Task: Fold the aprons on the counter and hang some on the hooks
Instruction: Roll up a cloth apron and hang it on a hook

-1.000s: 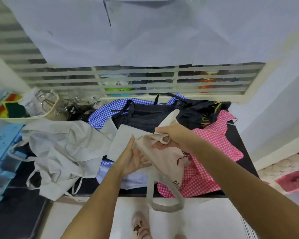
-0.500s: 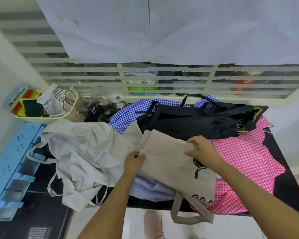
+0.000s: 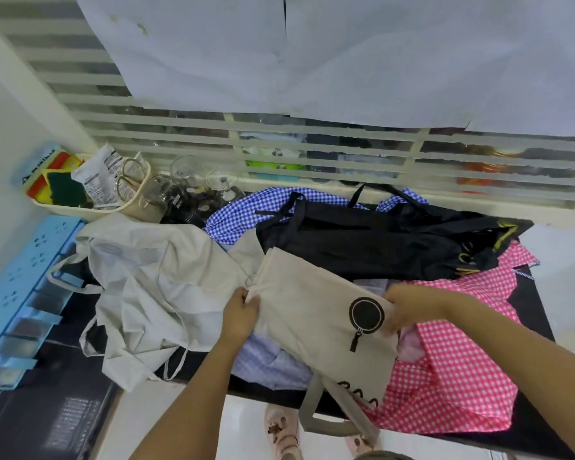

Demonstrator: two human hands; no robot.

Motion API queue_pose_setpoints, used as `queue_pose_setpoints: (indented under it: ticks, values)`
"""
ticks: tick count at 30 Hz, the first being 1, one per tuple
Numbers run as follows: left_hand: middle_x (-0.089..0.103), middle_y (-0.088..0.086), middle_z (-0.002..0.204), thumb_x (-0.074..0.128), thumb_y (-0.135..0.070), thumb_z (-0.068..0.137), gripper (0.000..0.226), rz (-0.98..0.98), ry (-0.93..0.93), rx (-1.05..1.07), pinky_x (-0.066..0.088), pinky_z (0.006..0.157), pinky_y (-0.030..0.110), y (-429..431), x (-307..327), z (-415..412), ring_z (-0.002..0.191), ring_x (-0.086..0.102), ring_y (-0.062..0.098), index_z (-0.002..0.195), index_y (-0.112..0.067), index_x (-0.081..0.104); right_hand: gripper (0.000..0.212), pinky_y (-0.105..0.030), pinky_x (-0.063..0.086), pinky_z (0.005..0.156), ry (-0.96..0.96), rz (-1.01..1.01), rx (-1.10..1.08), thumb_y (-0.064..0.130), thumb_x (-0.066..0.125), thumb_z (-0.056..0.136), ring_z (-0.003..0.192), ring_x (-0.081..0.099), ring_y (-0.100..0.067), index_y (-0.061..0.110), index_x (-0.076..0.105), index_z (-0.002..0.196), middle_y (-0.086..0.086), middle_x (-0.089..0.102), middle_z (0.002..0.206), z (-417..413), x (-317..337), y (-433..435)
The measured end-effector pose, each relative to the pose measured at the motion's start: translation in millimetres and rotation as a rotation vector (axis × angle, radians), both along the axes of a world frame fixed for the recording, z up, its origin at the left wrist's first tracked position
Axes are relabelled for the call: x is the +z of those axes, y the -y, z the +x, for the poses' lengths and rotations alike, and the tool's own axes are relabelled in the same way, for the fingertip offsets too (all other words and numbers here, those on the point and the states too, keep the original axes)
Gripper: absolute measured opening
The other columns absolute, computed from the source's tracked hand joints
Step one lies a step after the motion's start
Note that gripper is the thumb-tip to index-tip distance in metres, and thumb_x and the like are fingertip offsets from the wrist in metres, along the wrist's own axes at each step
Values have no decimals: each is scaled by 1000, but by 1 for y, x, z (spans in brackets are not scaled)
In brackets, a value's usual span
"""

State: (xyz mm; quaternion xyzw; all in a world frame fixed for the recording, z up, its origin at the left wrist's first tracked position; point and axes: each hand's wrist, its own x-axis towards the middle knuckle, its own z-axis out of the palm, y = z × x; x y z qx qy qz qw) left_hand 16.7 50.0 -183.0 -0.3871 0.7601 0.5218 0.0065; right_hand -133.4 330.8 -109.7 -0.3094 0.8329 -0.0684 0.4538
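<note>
A beige apron with a black pan print lies folded flat on the pile at the counter's front. My left hand grips its left edge. My right hand pinches its right edge beside the print. Its grey neck strap hangs over the counter's front edge. Under and around it lie a pink checked apron, a black apron, a blue checked apron, a pale blue apron and a crumpled off-white apron.
The black counter runs under a slatted window. A cream basket with sponges, a packet and scissors stands at the back left, next to several glasses. A light blue rack lies at the left.
The beige apron was bunched between my hands; it has been spread flat and folded on the pile. My hands moved apart to its left and right edges. The view has shifted left.
</note>
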Motion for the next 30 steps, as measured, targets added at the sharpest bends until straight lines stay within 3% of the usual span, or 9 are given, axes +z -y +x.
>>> queue_pose_setpoints:
  ticks: [8,11,13,16,18,21,24,27,30]
  values:
    - [59,1,81,50,-13,96,11,-104,70,-27,36,62,21,-2,-3,-6,77,52,16,88,-7,55,24,-22,37,58,-61,125,119,33,75,78,60,47,-6,22,61,62,9,53,64,-31,-25,-7]
    - [48,-2,68,51,-12,95,28,-114,93,-37,31,51,12,-2,1,-8,65,44,11,69,-15,42,20,-18,36,56,-119,195,198,28,74,79,75,50,-12,14,68,92,5,57,84,-27,-29,2]
    - [45,0,65,53,-10,94,32,-83,117,-38,32,50,12,1,3,-10,62,42,12,66,-14,38,46,-10,36,60,-75,183,191,27,75,79,87,51,-11,20,58,121,11,57,105,-29,-26,8]
    - [62,4,84,59,-11,90,3,60,107,-5,44,60,15,3,9,-11,77,58,17,89,-8,59,40,-13,41,68,29,80,129,37,78,76,88,56,-9,27,56,108,16,62,96,-34,-17,26]
    - [64,0,88,62,-10,89,9,108,59,12,47,58,14,2,14,-10,78,60,13,98,-8,61,34,-17,46,65,73,-60,38,41,79,74,80,63,-12,20,65,97,6,68,90,-39,-19,44]
    - [63,-1,82,65,-6,88,10,117,-31,41,45,53,7,0,20,-8,72,59,10,96,-2,62,37,-32,53,79,138,-328,-193,35,80,74,84,66,-17,19,63,103,-4,69,96,-39,-18,82]
    - [57,9,77,69,-6,84,15,78,-87,38,44,58,17,0,23,-5,69,53,18,83,5,58,26,-26,50,84,25,-541,-261,35,69,85,93,63,-11,26,62,109,6,66,102,-37,-6,125]
    - [45,8,72,69,-2,82,26,114,-159,54,38,64,29,0,26,-2,69,45,17,62,-9,53,21,-14,44,82,-40,-655,-74,28,63,91,97,60,-3,25,66,112,12,65,106,-36,14,161]
    - [48,4,72,69,-2,83,25,146,-199,37,42,68,24,-1,30,-1,70,49,15,74,-26,66,31,-6,38,80,-70,-564,306,28,68,87,97,52,6,26,65,118,20,60,109,-35,28,189]
